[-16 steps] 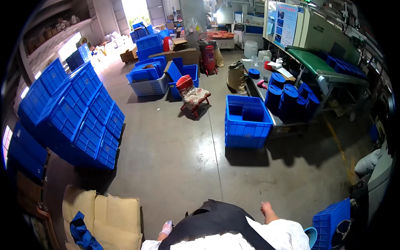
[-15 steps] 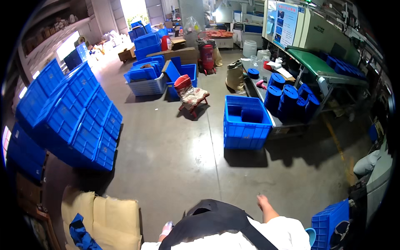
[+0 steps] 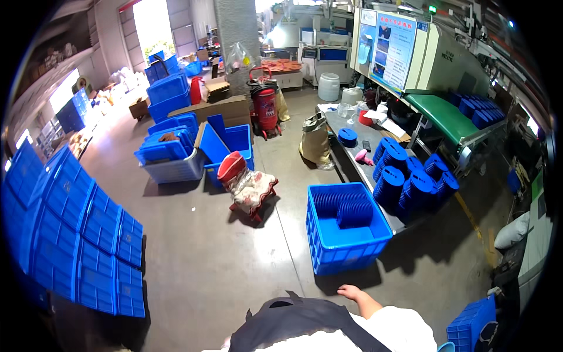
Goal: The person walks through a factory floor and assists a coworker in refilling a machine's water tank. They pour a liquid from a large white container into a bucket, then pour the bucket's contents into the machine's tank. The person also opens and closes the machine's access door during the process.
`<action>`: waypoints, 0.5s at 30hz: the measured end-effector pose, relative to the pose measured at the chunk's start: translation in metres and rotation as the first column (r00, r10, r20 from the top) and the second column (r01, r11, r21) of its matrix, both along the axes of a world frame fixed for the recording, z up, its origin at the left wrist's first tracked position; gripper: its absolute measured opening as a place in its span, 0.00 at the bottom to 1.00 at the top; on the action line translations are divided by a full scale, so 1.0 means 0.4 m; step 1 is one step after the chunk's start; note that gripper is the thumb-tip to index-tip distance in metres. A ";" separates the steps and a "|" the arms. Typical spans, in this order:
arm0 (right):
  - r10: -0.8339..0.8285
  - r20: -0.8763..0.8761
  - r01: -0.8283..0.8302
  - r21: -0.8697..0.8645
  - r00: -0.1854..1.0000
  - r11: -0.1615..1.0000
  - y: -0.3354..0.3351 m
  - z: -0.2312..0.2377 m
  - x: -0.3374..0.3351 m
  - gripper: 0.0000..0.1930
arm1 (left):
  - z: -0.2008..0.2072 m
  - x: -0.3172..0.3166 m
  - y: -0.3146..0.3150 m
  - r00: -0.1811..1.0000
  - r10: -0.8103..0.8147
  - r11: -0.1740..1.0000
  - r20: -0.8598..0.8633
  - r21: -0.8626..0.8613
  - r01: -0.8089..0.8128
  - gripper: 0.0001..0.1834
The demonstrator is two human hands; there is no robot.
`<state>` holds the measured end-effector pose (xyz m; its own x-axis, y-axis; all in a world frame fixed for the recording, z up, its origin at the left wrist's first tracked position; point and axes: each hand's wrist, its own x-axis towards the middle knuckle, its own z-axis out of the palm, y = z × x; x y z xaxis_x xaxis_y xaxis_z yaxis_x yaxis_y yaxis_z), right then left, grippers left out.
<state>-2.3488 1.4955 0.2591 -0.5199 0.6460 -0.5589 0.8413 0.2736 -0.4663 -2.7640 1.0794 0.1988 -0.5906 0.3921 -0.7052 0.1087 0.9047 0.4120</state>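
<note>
My right hand [image 3: 350,291] hangs in front of my body with nothing seen in it, its fingers reaching loosely to the left. Just beyond it, not touched, a blue plastic crate [image 3: 352,258] stands on the floor. Inside that crate are rows of ribbed blue discs [image 3: 355,212] standing on edge. Of my left hand [image 3: 226,342] only a small sliver shows at the lower edge, beside my dark apron; its fingers are hidden. Stacks of blue round discs [image 3: 389,185] stand on the workbench [image 3: 346,149] behind the crate.
Stacked blue crates [image 3: 97,267] rise at the left. A small stool with a flowered cover [image 3: 253,190] stands ahead, before open bins [image 3: 176,167] and a red wheeled extinguisher [image 3: 265,111]. A green conveyor [image 3: 443,114] runs beyond the bench. Another blue crate [image 3: 472,322] sits at lower right.
I have moved forward, so the crate, stool and bench appear nearer. My right hand has swung left toward the crate. My left hand has mostly left the view, and the yellowish cushioned seat is gone from sight.
</note>
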 end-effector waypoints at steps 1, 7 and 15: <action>-0.236 -0.072 0.231 -0.069 0.969 0.970 0.020 -0.013 0.031 0.18 | 0.013 -0.083 0.081 1.000 0.015 0.999 -0.007 0.041 -0.014 0.18; -0.983 -0.054 0.846 -0.502 0.178 0.181 0.121 -0.166 0.147 0.11 | 0.140 -0.563 0.774 0.934 0.325 0.886 0.146 0.300 -0.355 0.14; -0.703 0.041 0.661 -0.385 0.710 0.644 0.702 -0.265 -0.186 0.13 | 0.131 -0.667 1.272 0.922 -0.387 0.910 -0.038 0.145 0.388 0.26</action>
<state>-2.4233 1.7764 0.1529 -0.0785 0.6140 -0.7854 0.6639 -0.5555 -0.5006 -3.0308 1.5882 0.2513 -0.3771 0.6899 -0.6179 0.4422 0.7203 0.5344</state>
